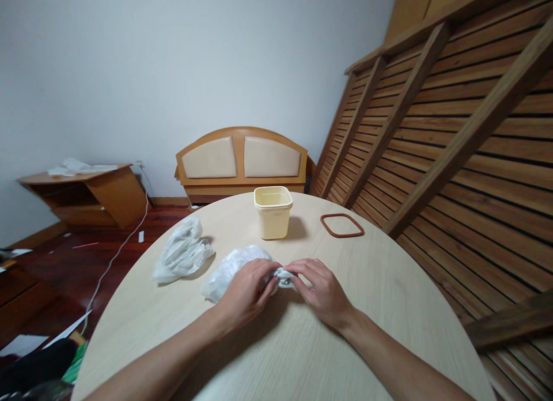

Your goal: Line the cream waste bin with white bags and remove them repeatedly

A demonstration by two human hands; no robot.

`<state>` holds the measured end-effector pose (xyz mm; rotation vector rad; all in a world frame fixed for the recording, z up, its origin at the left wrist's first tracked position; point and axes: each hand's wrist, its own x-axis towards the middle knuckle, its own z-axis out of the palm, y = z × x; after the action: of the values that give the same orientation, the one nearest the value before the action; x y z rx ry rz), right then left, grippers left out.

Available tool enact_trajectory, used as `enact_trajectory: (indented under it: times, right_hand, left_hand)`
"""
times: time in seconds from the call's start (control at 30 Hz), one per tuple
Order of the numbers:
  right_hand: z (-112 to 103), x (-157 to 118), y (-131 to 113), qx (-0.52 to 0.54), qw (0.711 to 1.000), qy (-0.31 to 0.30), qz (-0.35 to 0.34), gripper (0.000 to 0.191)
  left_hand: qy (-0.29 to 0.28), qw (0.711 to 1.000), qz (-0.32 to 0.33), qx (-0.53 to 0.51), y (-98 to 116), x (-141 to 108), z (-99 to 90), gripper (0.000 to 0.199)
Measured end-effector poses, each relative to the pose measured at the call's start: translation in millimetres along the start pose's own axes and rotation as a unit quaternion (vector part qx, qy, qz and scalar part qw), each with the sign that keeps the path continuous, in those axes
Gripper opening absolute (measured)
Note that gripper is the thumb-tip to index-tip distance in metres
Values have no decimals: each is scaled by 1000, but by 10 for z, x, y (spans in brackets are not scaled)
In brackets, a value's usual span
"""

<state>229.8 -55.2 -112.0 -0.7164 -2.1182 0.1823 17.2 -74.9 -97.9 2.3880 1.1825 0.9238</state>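
Note:
A white plastic bag (233, 265) lies full and rounded on the table, partly hidden behind my left hand (250, 288). The fingers of that hand are closed around the bag's gathered neck. From the other side, my right hand (322, 291) pinches the twisted end of the same bag between thumb and fingers. Just beyond both hands, a pale yellow square bin (274, 219) stands upright without a lid. To its right lies a brown rounded-square ring (341, 235), flat on the tabletop. A second crumpled white plastic bag (184, 254) rests at the left, apart from my hands.
Everything sits on a round light-wood table (389, 309). A slatted wooden frame (432, 147) leans along the right side. Past the far edge is a headboard (242, 153). A low cabinet (95, 199) stands at left, with a white cable (114, 257) running across the floor.

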Motion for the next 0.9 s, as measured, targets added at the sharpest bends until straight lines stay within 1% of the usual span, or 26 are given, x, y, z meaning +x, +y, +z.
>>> enact_trajectory:
  times: [0.07,0.13,0.23,0.37,0.53,0.63,0.73,0.8,0.9]
  right_hand:
    - [9,-9,4,6,1000,-9,-4,19]
    - [24,-24,11,22,1000,-10,13,19]
    - [37,-34,19,58,997,6,49,18]
    - [9,2,6,73,996,8,41,18]
    - [-23,32,-27,69,996,22,48,17]
    - [-31,25,-54,80,995,8,57,18]
    - [-41,19,-82,85,994,-13,71,18]
    - [-44,18,-91,81,993,-17,81,20]
    - [-34,19,-91,77,992,-14,97,14]
  left_hand:
    - [-5,1000,8,-14,20,15,-12,21]
    - [-8,999,5,-46,33,25,-19,21]
    - [-9,994,-27,-101,25,26,-2,20]
    - [4,976,-72,-207,-6,13,59,21]
    - [33,950,-87,-299,-19,29,90,28]
    - [49,944,-94,-312,-32,45,90,30]
    - [54,945,-92,-309,-52,44,101,31]
    - [54,950,-89,-294,-63,34,114,30]
    - [49,961,-86,-257,-62,13,124,27]
